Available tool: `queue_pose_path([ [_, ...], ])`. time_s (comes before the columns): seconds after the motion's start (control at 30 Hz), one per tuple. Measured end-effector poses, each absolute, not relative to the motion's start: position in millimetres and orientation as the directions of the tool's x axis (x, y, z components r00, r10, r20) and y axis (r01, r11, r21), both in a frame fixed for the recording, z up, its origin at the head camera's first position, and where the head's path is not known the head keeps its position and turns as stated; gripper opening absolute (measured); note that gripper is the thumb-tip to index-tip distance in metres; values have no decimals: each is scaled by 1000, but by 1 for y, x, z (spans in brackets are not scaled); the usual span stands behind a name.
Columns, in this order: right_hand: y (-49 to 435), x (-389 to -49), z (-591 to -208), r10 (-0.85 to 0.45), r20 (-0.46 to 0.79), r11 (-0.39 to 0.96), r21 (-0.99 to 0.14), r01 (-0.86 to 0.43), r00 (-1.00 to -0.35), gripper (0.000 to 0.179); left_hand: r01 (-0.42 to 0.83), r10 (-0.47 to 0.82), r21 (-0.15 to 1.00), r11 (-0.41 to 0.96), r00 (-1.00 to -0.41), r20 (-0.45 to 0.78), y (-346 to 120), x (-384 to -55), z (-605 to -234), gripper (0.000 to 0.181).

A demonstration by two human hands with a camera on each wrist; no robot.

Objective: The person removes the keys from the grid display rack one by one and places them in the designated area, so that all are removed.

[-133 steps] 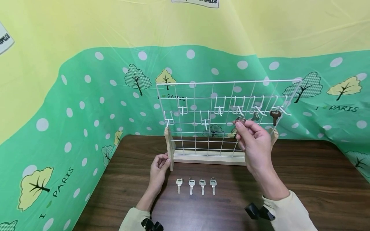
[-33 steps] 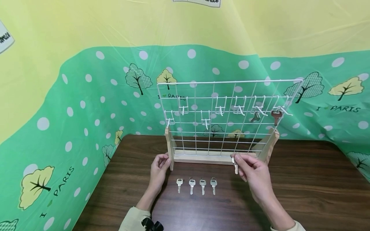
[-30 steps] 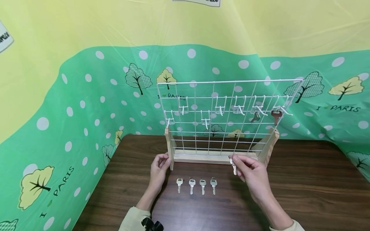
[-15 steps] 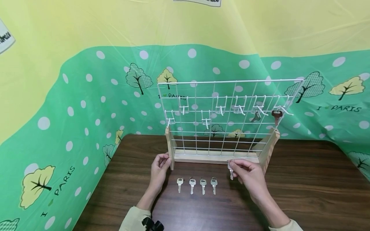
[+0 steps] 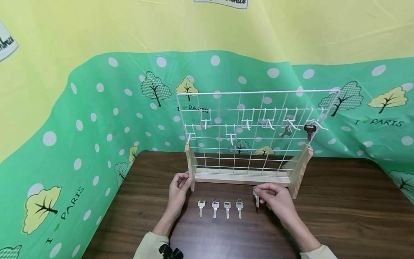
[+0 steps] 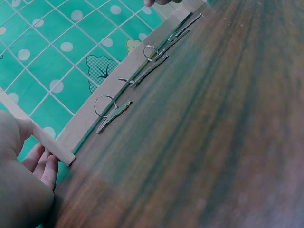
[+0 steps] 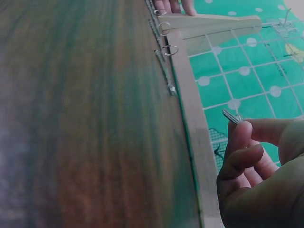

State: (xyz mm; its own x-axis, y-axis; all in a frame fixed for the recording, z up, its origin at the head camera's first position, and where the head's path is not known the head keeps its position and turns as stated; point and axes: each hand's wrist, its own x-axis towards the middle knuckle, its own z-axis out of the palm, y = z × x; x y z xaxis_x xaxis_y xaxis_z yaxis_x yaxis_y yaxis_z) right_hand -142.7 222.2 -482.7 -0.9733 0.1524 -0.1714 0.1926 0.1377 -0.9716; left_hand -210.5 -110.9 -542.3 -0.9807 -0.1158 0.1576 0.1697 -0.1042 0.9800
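Observation:
A white wire grid rack [image 5: 245,92] with wooden feet stands on the table. My left hand [image 5: 177,196] grips its left wooden foot [image 5: 190,167], thumb on one side and fingers on the other. Low in front of the base plank, my right hand [image 5: 277,201] pinches a silver key [image 5: 257,200] near its head between thumb and index finger, blade hanging down. In the right wrist view this key [image 7: 230,116] sticks out past the fingertips. Several silver keys with rings, one of them the rightmost key [image 5: 239,205], lie in a row on the table between my hands.
White hooks [image 5: 268,123] line the grid at two heights. A dark brown key [image 5: 309,131] hangs at the far right and a grey key [image 5: 286,130] beside it. Behind the brown wooden table [image 5: 355,201] is a green and yellow printed cloth [image 5: 113,90].
My right hand has come down from the hooks with the key, then moved lower and left towards the row on the table. The left hand stays on the rack's foot.

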Motion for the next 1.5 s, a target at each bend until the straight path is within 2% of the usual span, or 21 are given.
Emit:
queue_pose_path([
  [0.83,234,-145,-509,-37,-161,276,-950,145,-986,19,180,-115,978,-104,-979,168,-111,-210,-543,23],
  [1.17,238,-144,-513,-122,-151,246,-962,118,-981,20,179,-117,979,-101,-979,167,-111,-211,-543,23],
  [1.33,234,-142,-513,-102,-129,267,-959,97,-986,18,181,-118,978,-104,-979,169,-111,-210,-543,23],
  [1.5,228,-140,-511,-18,-101,402,-912,85,-995,13,176,-120,979,-104,-979,163,-111,-210,-543,23],
])
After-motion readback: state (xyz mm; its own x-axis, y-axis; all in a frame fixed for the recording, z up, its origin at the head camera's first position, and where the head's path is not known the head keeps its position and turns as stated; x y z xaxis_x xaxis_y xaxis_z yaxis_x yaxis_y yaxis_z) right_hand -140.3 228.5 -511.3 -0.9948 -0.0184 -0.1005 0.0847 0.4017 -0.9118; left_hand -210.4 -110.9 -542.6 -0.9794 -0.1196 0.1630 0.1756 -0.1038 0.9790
